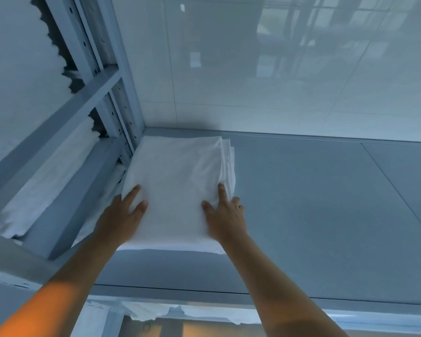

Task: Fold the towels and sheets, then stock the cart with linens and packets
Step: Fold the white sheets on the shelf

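A folded white sheet [175, 181] lies flat on a grey shelf board [314, 203], pushed into the shelf's back left corner. My left hand [122, 215] rests on the sheet's near left edge, fingers spread, thumb on top. My right hand [225, 212] presses the near right edge, index finger pointing along the layered fold. Both palms lie against the cloth; neither hand's fingers are seen curled around it. The sheet's front edge hangs slightly past my wrists.
Pale metal uprights and crossbars [90, 93] frame the shelf on the left, with more white linens [44, 181] stacked behind them. A glossy tiled wall [277, 69] backs the shelf. White cloth [151, 312] shows on a lower level beneath the shelf's front lip.
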`<state>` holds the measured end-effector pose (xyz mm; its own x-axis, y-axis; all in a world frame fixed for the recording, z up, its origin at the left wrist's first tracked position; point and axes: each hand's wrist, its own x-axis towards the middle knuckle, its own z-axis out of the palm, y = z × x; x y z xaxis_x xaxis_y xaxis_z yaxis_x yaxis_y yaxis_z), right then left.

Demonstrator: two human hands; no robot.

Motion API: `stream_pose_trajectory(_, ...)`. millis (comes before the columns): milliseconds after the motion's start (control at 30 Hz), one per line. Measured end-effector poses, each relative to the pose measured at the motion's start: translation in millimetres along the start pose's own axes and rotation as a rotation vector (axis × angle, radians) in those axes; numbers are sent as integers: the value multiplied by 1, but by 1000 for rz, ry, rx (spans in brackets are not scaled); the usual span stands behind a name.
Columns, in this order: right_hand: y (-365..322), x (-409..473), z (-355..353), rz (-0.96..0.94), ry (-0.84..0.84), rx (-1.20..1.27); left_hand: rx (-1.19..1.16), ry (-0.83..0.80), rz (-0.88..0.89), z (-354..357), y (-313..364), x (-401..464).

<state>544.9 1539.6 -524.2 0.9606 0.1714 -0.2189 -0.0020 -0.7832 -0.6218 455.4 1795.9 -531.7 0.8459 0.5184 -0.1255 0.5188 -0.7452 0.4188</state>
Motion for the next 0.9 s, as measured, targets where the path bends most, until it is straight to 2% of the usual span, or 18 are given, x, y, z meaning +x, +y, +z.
stream_pose_trajectory(167, 41, 0, -30, 10, 34, -19, 47, -7, 34, 23, 41, -17)
stream_pose_trajectory(367, 118, -2, -91, 75, 69, -15, 12, -57, 88, 64, 126, -42)
stream_pose_trajectory(533, 190, -6, -151, 107, 95, -17, 29, -34, 113, 104, 204, -77)
stream_pose_trajectory(700, 233, -8, -186, 89, 87, -12, 49, -37, 100, 127, 250, -99)
stream_pose_trajectory(800, 252, -7, -200, 38, 53, 6, 153, 35, 95, 131, 274, -111)
stream_pose_trajectory(900, 271, -12, -217, -70, 28, -33, 229, 140, 220, 136, 310, -128)
